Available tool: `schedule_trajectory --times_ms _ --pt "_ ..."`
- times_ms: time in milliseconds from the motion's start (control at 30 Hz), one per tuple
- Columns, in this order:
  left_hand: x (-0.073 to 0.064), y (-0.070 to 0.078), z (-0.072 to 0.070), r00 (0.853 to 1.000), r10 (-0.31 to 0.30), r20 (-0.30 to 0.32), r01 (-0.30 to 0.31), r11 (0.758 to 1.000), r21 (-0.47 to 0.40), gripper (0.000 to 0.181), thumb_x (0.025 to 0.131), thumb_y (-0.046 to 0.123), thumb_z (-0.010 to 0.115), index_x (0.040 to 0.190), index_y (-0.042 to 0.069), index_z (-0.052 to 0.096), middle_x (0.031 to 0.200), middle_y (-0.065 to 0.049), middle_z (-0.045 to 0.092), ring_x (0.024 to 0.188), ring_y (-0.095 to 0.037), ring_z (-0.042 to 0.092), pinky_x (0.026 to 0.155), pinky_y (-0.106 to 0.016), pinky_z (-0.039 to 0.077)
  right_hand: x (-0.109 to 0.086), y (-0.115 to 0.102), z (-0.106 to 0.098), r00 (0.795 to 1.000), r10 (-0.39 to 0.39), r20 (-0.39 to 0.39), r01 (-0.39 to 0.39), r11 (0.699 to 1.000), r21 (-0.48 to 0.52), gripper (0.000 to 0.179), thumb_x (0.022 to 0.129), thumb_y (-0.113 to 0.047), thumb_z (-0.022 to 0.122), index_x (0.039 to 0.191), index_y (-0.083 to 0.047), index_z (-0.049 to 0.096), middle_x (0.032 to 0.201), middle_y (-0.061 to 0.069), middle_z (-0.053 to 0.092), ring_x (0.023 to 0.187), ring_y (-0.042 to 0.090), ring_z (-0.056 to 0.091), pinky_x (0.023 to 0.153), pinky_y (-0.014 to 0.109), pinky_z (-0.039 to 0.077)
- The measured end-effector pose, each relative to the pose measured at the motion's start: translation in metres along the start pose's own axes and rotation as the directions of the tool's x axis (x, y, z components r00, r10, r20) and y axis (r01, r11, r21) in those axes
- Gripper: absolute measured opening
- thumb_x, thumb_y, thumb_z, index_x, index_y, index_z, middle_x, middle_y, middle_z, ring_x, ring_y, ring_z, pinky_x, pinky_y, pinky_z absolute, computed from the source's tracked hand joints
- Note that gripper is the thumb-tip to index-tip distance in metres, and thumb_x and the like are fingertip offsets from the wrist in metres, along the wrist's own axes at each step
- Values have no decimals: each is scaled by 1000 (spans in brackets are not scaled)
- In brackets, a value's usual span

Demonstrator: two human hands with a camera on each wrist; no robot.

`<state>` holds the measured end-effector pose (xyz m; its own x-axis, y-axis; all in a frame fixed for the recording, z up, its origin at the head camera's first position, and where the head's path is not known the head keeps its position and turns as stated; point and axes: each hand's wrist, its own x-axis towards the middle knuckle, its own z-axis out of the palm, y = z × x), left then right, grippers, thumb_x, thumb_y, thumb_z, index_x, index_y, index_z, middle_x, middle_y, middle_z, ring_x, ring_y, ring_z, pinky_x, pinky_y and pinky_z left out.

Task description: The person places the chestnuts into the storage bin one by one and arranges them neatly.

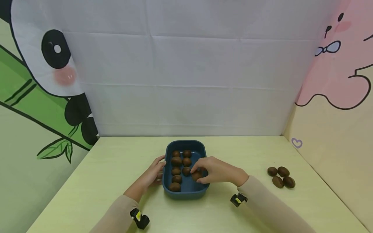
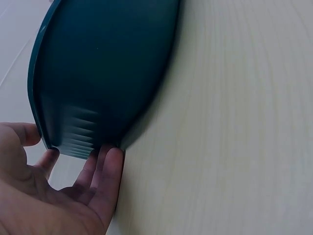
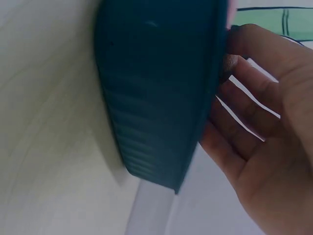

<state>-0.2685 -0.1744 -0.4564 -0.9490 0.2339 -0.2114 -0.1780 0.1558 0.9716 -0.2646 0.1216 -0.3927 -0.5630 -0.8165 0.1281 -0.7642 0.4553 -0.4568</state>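
A dark blue-green rectangular tray (image 1: 190,196) stands on the table, several brown oval nut-like pieces (image 1: 176,161) in two columns inside it. My right hand (image 1: 217,170) reaches over the tray's right rim and pinches one brown oval piece (image 1: 196,175) between thumb and fingers, low inside the tray. Part of that piece (image 3: 228,67) shows by the fingers in the right wrist view; whether it touches the tray floor, I cannot tell. At the tray's left side, my left hand (image 1: 151,174) rests with extended fingers (image 2: 110,171) against the outer wall, its thumb near the rim.
Several more brown oval pieces (image 1: 281,177) lie grouped on the pale table (image 1: 242,213) at the right. A white cloth panel (image 1: 189,81) closes off the back. Painted walls stand at the left and right. Each forearm carries a small black wrist camera (image 1: 140,218).
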Motion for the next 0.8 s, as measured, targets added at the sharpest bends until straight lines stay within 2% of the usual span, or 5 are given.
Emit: schedule_trajectory --times_ms 300,500,800 --pt "0 0 1 1000 3 0 -3 1000 -7 56 106 40 42 157 24 25 137 -23 53 104 -28 67 83 -42 54 31 10 26 995 38 88 -31 997 -76 26 87 -21 80 112 -18 73 109 -12 66 97 -1 59 85 20 47" --pt "0 1 1 1000 5 -3 -5 1000 -12 56 106 40 42 157 23 25 137 -24 52 104 -28 67 82 -42 54 40 12 33 995 50 85 -37 988 -149 26 85 -23 82 110 -21 73 105 -14 65 92 -1 58 82 18 47" --pt "0 0 0 1000 8 6 -8 1000 -13 56 107 41 42 157 24 24 138 -24 51 105 -30 67 82 -43 54 43 9 36 993 99 66 -82 971 -225 27 82 -24 85 107 -24 75 102 -14 65 90 -1 58 78 21 49"
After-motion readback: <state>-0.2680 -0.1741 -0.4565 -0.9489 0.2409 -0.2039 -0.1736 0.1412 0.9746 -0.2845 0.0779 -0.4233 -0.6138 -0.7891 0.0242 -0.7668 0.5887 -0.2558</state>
